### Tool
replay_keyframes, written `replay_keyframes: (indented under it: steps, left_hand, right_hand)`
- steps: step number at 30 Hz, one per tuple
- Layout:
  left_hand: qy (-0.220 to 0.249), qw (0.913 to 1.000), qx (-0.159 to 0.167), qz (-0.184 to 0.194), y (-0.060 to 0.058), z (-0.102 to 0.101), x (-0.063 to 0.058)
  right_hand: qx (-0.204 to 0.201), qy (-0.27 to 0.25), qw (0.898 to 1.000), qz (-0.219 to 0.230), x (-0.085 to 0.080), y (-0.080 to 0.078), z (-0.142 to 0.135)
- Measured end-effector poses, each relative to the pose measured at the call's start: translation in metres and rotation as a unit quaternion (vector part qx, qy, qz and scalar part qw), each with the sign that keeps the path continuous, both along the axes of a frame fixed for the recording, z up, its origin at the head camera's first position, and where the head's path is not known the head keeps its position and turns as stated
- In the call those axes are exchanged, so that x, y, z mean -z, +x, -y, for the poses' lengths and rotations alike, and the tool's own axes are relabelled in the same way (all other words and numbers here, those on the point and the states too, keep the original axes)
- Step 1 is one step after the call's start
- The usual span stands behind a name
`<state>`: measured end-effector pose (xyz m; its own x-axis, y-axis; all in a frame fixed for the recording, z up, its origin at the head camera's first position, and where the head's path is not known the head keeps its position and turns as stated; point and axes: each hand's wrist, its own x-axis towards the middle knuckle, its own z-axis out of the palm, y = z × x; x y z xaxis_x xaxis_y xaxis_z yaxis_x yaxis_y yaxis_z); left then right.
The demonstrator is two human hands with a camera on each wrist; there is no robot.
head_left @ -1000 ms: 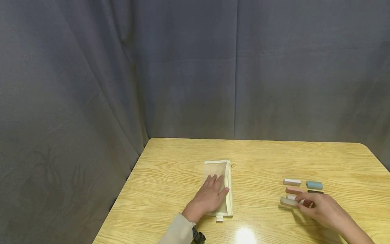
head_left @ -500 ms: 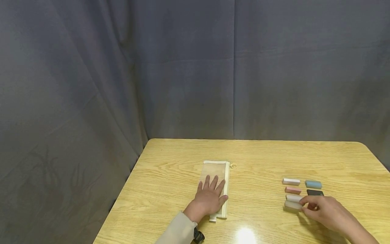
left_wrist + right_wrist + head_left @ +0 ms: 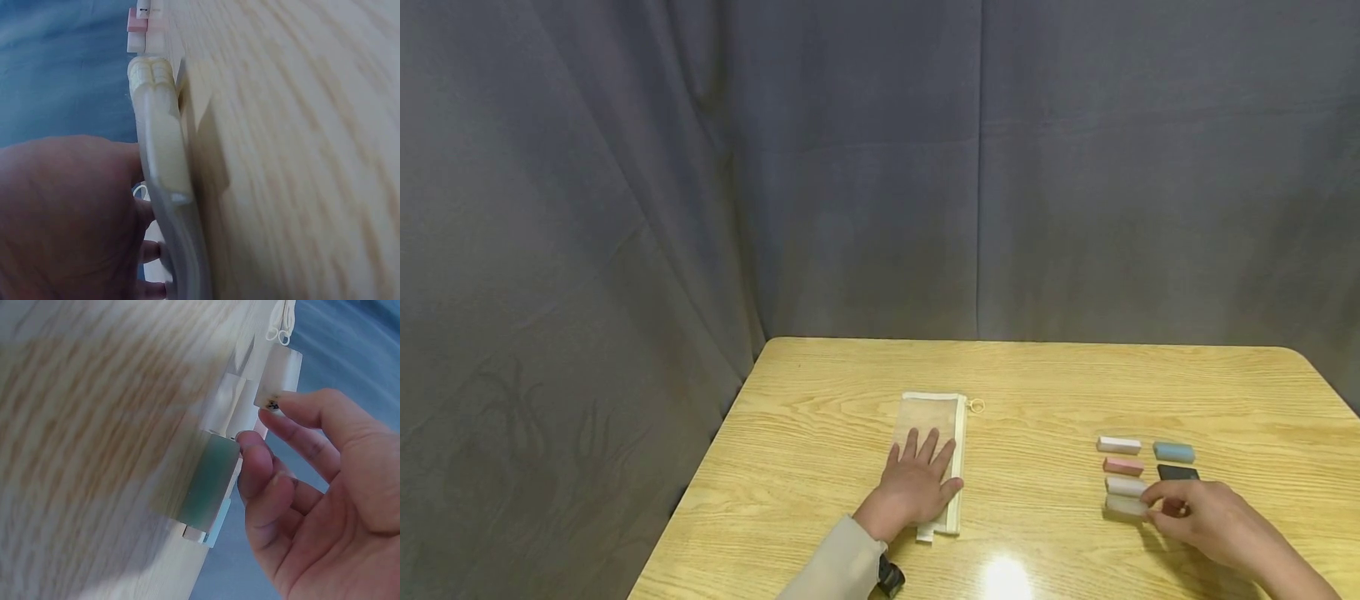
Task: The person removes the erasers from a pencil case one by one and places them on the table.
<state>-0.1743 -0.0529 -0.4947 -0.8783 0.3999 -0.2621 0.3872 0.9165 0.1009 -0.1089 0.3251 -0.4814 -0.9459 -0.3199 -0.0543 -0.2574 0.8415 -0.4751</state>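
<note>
My left hand lies with spread, straight fingers on a cream mesh zip pouch. The left wrist view shows the thick zip edge of the pouch close up beside the palm. At the right, my right hand pinches one end of a pale, translucent eraser-like block between thumb and index finger. In the right wrist view the pinched block appears raised above the table, its far end pointing away from the fingers. A white block lies just behind it.
Farther back are a pink block, another white block, a blue block and a dark block. A ring pull sticks out from the pouch. Grey curtains hang behind the wooden table.
My right hand has shifted slightly right and toward me with the pinched block, leaving more of the dark block in sight. My left fingers have spread, and the pouch lies slightly farther left.
</note>
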Motion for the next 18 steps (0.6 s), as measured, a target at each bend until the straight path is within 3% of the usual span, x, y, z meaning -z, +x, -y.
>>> replay_keyframes:
  steps: [4, 10, 18]
  left_hand:
    - [-0.008, 0.9999, 0.002, -0.007, 0.0003, 0.0006, -0.0003]
    - [-0.016, 0.9998, 0.004, -0.008, 0.0012, 0.0014, 0.0003]
    - [-0.021, 0.9997, 0.004, -0.014, 0.0006, 0.0021, 0.0037]
  right_hand:
    - [-0.012, -0.008, 1.000, 0.016, -0.0002, -0.0014, 0.0009]
    - [0.002, -0.014, 0.998, 0.068, -0.0016, -0.0052, 0.0033]
    - [0.003, -0.008, 0.999, 0.050, 0.0028, -0.0057, 0.0056]
